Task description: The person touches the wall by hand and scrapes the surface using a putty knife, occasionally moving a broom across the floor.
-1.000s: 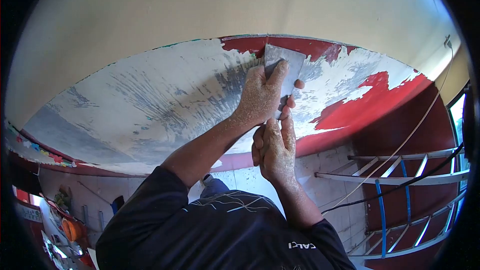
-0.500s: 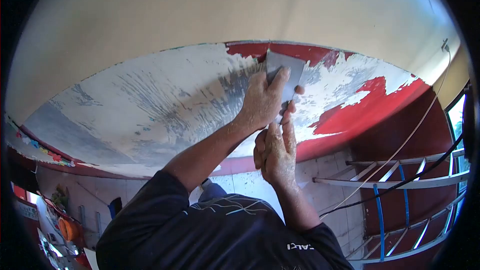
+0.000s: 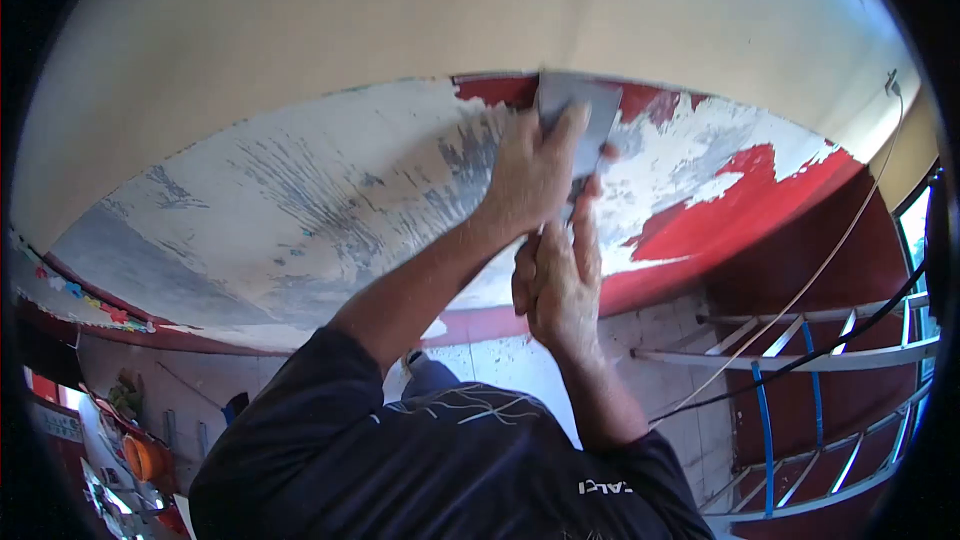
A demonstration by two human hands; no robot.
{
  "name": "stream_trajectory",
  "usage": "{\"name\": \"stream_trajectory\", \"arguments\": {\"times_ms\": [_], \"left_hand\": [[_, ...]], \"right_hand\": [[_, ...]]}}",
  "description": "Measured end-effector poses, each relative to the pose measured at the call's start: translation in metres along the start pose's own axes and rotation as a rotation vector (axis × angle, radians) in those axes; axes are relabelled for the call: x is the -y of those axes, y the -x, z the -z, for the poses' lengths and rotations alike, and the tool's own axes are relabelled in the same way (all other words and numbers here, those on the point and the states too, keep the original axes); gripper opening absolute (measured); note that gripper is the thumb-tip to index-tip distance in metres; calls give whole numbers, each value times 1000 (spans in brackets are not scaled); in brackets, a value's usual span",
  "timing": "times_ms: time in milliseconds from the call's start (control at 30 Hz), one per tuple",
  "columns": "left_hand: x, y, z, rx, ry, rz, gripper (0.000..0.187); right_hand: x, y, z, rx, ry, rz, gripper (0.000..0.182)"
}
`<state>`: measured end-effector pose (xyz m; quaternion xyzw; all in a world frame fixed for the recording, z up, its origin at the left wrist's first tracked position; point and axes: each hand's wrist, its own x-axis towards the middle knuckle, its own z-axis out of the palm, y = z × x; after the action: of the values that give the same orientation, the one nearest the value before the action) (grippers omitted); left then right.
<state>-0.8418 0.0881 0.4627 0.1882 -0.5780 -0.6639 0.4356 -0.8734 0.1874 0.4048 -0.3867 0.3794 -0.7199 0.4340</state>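
A wide metal scraper [image 3: 597, 103] lies with its blade against the wall, its far edge at the border between the peeled patch and the cream paint. My left hand [image 3: 530, 170] is closed on the blade, thumb pressed on its face. Lower down, my right hand [image 3: 563, 280] is wrapped around the handle end, which is mostly hidden by the fingers. Red paint [image 3: 500, 90] remains left of the blade, and more shows to its right. Around both hands spreads the scraped white and grey wall [image 3: 400, 180]. Dust coats my hands.
On the right a metal ladder [image 3: 800, 360] with blue straps lies sideways in view. A cable [image 3: 840, 245] runs from a wall plug [image 3: 892, 85] down past my right arm. Pale floor tiles [image 3: 490, 365] show below. An orange object [image 3: 145, 458] sits at the lower left.
Both hands and the scraper have moved slightly up and to the right. The blade's edge now reaches the cream paint border.
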Motion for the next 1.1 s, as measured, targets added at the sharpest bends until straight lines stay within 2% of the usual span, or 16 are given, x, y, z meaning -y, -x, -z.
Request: {"name": "stream_trajectory", "arguments": {"times_ms": [33,133,167,267,333,367,467,533,633,733,767,867,900,1000,1100], "left_hand": [[11,5,2,-12,-6,-53,38],[38,26,8,14,31,56,40],[51,35,11,20,54,37,39],[81,69,25,119,59,58,39],[90,91,28,115,266,187,41],[115,98,39,154,310,230,40],[113,108,35,-8,330,300,39],[99,103,34,15,247,272,39],[83,94,35,70,192,215,37],[70,89,35,71,142,188,39],[70,87,33,35,166,168,40],[61,76,27,9,83,115,41],[55,69,21,-25,66,125,41],[39,46,14,-23,-8,12,39],[33,30,14,-46,7,43,36]], "right_hand": [[-9,7,6,7,10,-9,65],[-34,26,22,9,150,6,66],[-45,31,28,-27,121,-45,66],[-73,52,68,150,314,20,67],[-89,74,87,186,163,-109,68],[-94,82,90,198,89,-177,68],[-98,97,78,180,-106,-254,69],[-89,91,69,205,-78,-242,43],[-83,73,57,316,-117,-77,26],[-70,71,48,260,-93,-185,28],[-65,68,48,295,-12,-167,27],[-54,60,34,199,-40,-94,28],[-55,51,37,243,36,-35,29],[-40,29,28,165,21,-39,43],[-30,15,24,119,-13,-86,56]]}}
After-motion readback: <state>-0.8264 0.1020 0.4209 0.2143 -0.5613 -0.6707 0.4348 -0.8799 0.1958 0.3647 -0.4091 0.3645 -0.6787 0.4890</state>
